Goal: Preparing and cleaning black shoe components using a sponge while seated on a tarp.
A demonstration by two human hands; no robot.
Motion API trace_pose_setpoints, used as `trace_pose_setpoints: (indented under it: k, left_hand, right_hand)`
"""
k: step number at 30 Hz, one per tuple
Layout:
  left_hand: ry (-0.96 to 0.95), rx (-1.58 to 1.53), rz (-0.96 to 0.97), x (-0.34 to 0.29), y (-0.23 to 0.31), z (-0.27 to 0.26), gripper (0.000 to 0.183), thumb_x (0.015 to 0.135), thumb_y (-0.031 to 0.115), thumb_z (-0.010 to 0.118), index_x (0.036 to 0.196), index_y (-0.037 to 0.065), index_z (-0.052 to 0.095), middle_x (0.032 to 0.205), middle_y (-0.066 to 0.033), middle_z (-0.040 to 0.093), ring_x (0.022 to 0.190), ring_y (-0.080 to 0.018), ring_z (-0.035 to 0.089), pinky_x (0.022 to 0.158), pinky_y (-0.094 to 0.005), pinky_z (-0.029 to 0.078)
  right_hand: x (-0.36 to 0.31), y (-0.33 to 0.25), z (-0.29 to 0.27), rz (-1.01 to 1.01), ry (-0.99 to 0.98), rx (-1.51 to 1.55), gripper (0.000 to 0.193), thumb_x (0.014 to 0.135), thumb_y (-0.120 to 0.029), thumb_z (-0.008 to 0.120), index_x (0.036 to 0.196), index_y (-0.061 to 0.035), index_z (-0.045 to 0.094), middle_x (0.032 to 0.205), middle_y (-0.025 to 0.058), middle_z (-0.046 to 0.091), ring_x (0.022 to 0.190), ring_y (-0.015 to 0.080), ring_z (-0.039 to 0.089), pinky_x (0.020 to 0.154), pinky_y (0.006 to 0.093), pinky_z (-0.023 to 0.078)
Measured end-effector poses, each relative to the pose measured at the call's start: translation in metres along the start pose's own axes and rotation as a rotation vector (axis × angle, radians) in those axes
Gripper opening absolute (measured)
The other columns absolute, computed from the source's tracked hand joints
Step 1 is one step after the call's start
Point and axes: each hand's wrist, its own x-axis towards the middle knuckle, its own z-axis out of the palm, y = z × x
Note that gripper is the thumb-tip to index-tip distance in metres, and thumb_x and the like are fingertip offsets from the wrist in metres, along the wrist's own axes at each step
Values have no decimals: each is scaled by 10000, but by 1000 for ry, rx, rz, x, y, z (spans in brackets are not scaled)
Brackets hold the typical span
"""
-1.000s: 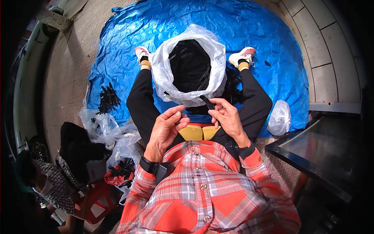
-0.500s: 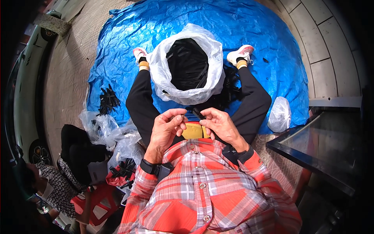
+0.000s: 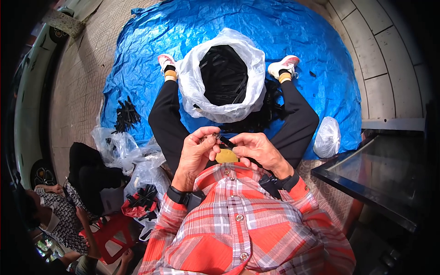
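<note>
In front of my lap both hands meet in the middle. My left hand [image 3: 198, 151] is closed in a pinch on a small brownish metal-looking piece [image 3: 214, 136], too small to name. My right hand [image 3: 259, 150] is closed on a short, narrow black piece [image 3: 227, 141], and its far end touches or nearly touches the piece in my left fingers. Beyond my hands, between my feet, stands a whitish plastic bag [image 3: 190, 87] with its mouth rolled wide, full of thin black strips [image 3: 223, 75]. More black strips [image 3: 263, 117] lie loose at its near right side.
A blue tarp [image 3: 316, 41] lies under my legs. On it at left is a small pile of black strips [image 3: 126, 115]; at right, a knotted whitish bag [image 3: 327, 137]. Clear plastic bags [image 3: 146, 167], a red stool [image 3: 112, 238] and a seated person [image 3: 62, 220] are on my left. A dark-framed panel [image 3: 366, 178] stands right.
My right hand has moved left, bringing the black piece up to the small piece in my left fingers. At the lower left, the other person's arms have shifted.
</note>
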Motion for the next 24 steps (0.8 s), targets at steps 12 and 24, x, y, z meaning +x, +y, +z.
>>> trace_pose_setpoints:
  k: [12,24]
  left_hand:
    - [-114,293,-54,-7,8,9,205,776,13,641,970,-38,599,637,-85,620,464,-89,540,436,-174,417]
    - [-83,386,30,-15,11,13,213,743,-31,666,945,-40,597,714,-100,635,540,-108,603,397,-169,409]
  right_hand:
    - [3,-11,5,18,-45,20,238,849,-122,578,1006,51,530,617,49,544,429,45,464,353,169,333]
    - [5,-18,5,-20,-76,-163,171,862,-174,568,858,-4,576,685,-26,532,601,18,443,508,183,350]
